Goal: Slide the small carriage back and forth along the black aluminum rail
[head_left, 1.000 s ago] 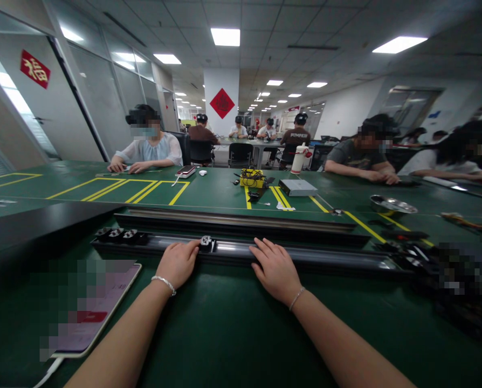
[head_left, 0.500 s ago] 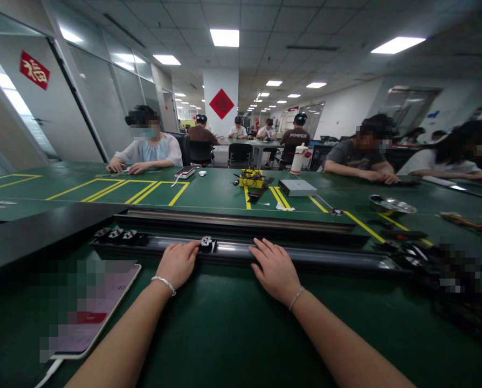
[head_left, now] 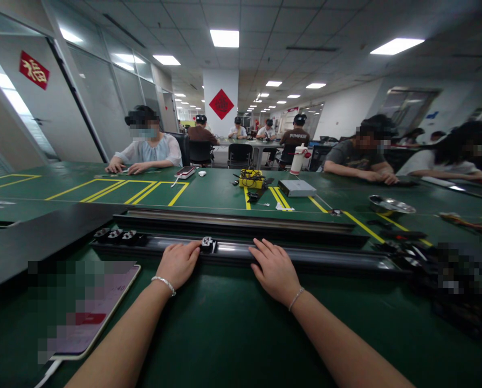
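Observation:
A long, glossy black rail (head_left: 330,256) lies across the table in front of me. On its middle sits a small black-and-silver part (head_left: 207,243). My left hand (head_left: 179,262) is closed, its fingers held together over the rail and its fingertips against the left side of that part; the thumb is mostly hidden. Further right, my right hand (head_left: 275,272) rests open on the rail with its fingers apart, holding nothing. Several similar small parts (head_left: 115,235) stand in a row at the rail's left end.
Behind the rail lies another long dark rail (head_left: 241,221). A dark panel (head_left: 55,237) is at the left, with a phone (head_left: 91,318) on a white cable in front. Black parts (head_left: 447,280) crowd the right, near a metal bowl (head_left: 391,205). Other people sit across the green table.
Almost nothing differs. The small part and my left fingertips sit a touch further right; the dark panel at the left has shifted. My right hand stays where it was.

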`<state>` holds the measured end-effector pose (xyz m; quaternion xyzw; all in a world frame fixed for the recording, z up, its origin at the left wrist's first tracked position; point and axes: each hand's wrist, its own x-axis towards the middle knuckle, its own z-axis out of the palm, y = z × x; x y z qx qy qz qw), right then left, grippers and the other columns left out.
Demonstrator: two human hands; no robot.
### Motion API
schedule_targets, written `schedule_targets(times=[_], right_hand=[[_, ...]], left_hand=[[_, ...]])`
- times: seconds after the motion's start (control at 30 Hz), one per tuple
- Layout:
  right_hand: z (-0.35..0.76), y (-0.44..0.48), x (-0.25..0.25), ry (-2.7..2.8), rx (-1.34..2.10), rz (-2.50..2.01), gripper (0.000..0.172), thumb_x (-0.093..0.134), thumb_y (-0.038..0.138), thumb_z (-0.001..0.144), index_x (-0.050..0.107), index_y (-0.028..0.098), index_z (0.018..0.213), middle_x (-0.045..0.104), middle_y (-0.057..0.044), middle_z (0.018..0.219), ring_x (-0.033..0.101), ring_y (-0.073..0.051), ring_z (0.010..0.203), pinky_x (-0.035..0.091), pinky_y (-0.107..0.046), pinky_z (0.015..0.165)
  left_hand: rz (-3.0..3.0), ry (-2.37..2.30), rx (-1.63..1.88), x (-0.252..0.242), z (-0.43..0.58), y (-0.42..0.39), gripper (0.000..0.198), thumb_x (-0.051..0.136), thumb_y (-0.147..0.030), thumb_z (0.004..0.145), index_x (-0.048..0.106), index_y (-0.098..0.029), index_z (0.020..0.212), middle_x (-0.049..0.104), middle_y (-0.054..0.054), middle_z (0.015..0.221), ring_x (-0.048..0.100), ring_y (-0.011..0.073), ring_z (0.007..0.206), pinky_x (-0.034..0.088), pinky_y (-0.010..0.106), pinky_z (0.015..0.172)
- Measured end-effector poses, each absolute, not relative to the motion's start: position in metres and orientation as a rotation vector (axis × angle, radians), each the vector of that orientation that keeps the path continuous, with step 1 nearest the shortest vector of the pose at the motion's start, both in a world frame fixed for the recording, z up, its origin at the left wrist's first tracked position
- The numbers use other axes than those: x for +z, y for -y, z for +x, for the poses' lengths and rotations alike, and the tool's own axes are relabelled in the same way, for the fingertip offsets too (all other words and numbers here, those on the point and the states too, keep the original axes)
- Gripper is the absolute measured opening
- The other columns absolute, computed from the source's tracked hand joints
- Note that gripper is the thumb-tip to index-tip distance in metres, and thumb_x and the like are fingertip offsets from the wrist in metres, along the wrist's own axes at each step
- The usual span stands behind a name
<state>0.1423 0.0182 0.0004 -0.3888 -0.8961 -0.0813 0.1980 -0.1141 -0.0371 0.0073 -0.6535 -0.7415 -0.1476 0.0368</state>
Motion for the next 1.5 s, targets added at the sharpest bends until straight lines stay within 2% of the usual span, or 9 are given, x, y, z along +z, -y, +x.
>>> schedule_targets(times=[1.5], right_hand=[[0.1424, -0.0180, -0.0007, 2.505, -0.234, -1.088, 0.039, 0.043, 0.030, 0.081, 0.048, 0.025, 0.119, 0.040, -0.003, 0.132, 0.034, -0.022, 0.120, 0.028, -0.039, 0.094]], left_hand=[[-2.019, 2.298, -0.432, 0.0114, -0.1110, 0.0375, 0.036, 0.027, -0.036, 0.085, 0.053, -0.033, 0.110, 0.067, 0.000, 0.086, 0.057, 0.0169, 0.084, 0.030, 0.036, 0.084]])
